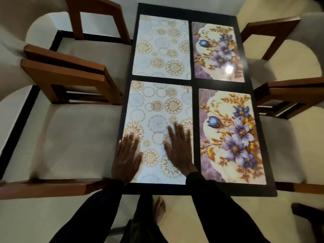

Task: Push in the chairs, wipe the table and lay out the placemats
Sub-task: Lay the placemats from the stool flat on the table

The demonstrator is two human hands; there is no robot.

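Note:
Several placemats lie on a dark table (195,85) in a two-by-two grid. The near left placemat (154,109) is white with gold circles. My left hand (126,158) lies flat on its near left corner, fingers spread. My right hand (178,146) lies flat on its right side. A matching circle placemat (162,48) sits at the far left. Two purple flower placemats lie on the right, one near (233,135) and one far (218,51). Both hands hold nothing.
Wooden chairs with pale cushioned seats flank the table: two on the left (73,137) (91,50) and two on the right (294,137) (287,55). My bare foot (159,209) stands on the light floor at the table's near edge. A dark wooden piece (306,214) shows at the lower right.

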